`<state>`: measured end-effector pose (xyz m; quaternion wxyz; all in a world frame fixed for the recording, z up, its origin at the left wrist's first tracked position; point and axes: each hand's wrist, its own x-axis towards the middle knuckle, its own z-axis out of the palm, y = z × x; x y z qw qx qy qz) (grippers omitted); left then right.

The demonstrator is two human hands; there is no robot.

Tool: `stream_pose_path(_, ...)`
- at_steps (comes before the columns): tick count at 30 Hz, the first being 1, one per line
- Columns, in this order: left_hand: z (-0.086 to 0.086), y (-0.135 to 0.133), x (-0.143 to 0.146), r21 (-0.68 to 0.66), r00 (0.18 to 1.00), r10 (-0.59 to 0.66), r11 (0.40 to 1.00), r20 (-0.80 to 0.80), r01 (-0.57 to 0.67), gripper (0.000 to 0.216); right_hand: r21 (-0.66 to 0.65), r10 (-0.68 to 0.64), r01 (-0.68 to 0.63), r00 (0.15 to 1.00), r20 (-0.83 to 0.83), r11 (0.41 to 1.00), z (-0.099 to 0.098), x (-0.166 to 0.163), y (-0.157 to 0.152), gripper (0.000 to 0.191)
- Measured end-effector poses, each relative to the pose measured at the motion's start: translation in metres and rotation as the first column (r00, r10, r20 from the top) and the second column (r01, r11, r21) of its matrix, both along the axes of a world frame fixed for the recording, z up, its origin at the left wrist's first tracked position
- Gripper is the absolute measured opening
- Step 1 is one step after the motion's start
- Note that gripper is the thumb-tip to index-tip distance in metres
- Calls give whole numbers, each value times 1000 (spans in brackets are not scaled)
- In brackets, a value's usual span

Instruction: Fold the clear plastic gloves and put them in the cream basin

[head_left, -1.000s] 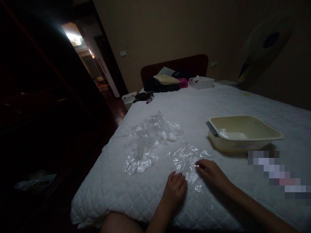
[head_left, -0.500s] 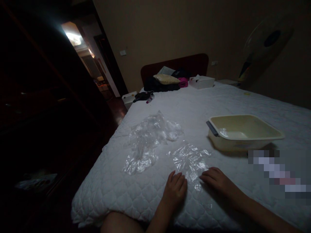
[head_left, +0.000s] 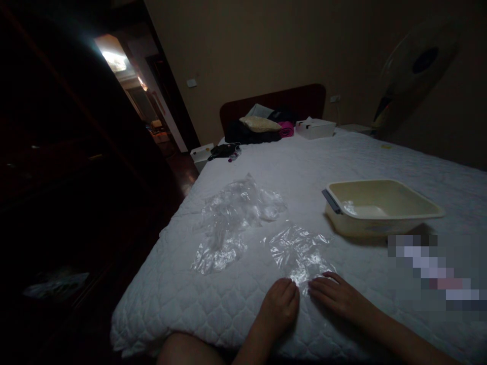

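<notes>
Both hands nearer together | left hand (head_left: 279, 304), right hand (head_left: 337, 296) flat on plastic sheet (head_left: 299, 251)

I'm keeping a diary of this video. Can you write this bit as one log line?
left hand: flat on plastic bag near edge | right hand: flat on same bag | bag: on bed | basin: right, apart

Two hands (head_left: 279, 306) (head_left: 337, 294), two plastic sheets (head_left: 299, 251) (head_left: 232, 220), one basin (head_left: 376, 205).

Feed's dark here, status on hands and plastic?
Left hand and right hand flat on near edge of clear plastic sheet. Nothing gripped. Crumpled plastic pile and basin lie apart.
</notes>
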<state>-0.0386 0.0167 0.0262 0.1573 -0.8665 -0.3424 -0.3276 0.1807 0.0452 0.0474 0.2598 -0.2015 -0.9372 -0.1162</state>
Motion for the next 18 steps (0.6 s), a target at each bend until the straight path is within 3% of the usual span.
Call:
stream_pose_path(4,-2,0,0,-21,999,7,1000,-46,-8,23,-34,-7,8,1000,14,999,5,-1,1,31)
stream_pose_path(11,-6,-1,-1,-96,990,3,995,-139,-16,23,-290,-37,39,999,14,956,18,-4,2,30)
stream_pose_path(18,-8,0,-1,-85,981,17,996,-192,-33,21,-390,-45,47,999,14,920,26,-13,6,35)
